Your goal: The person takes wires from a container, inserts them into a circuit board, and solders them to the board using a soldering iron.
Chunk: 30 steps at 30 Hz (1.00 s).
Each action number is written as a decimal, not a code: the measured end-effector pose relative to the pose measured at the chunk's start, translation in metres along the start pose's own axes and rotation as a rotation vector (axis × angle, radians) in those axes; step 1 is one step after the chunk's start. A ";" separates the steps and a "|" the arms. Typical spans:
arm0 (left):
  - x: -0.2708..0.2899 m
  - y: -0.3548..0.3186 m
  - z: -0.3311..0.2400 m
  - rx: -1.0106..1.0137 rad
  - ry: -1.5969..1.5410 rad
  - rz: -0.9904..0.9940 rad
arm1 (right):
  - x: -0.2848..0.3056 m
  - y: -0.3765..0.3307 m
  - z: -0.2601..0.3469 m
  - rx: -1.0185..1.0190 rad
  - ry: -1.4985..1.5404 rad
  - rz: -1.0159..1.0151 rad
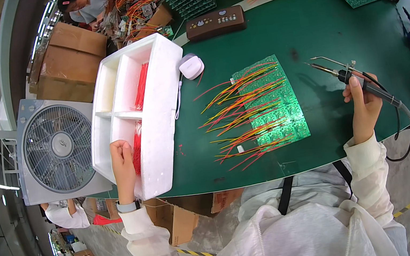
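Left hand (122,160) reaches into the near compartment of a white foam tray (162,130), fingers curled onto a bundle of red wires (136,147); whether the wires are pinched cannot be told. The bundle's long axis runs away from the person, along the tray.

Right hand (362,104) is clenched round the handle of a soldering iron (357,80). The iron's long axis is slanted; its tip points up and to the left of the grip, toward the green circuit panel (271,100). Its black cord trails down and to the right of the grip.

The panel lies on the green table (318,27), between the hands, with red and yellow leads fanning to its left.

Beyond the tray: brown cardboard boxes (68,58) and a brown oblong case (214,22).
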State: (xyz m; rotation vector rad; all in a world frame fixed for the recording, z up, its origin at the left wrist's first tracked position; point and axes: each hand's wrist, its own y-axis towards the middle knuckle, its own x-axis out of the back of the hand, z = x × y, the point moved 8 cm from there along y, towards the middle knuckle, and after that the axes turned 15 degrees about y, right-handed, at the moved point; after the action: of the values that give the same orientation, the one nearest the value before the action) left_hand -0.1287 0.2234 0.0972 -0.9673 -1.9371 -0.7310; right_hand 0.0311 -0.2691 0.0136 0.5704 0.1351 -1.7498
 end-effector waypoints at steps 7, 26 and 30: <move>-0.075 -0.050 -0.131 -0.068 -0.372 0.202 | 0.003 0.000 0.001 0.011 -0.039 -0.008; -0.207 -0.036 -0.195 0.054 -0.857 0.615 | 0.000 0.000 -0.001 -0.056 -0.063 -0.038; -0.204 -0.044 -0.205 -0.112 -0.708 0.564 | 0.001 -0.001 -0.001 -0.056 -0.078 -0.028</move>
State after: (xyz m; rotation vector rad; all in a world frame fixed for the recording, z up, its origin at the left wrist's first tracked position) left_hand -0.0073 -0.0292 0.0147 -1.9282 -2.0303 -0.1661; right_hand 0.0301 -0.2687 0.0120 0.4607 0.1372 -1.7869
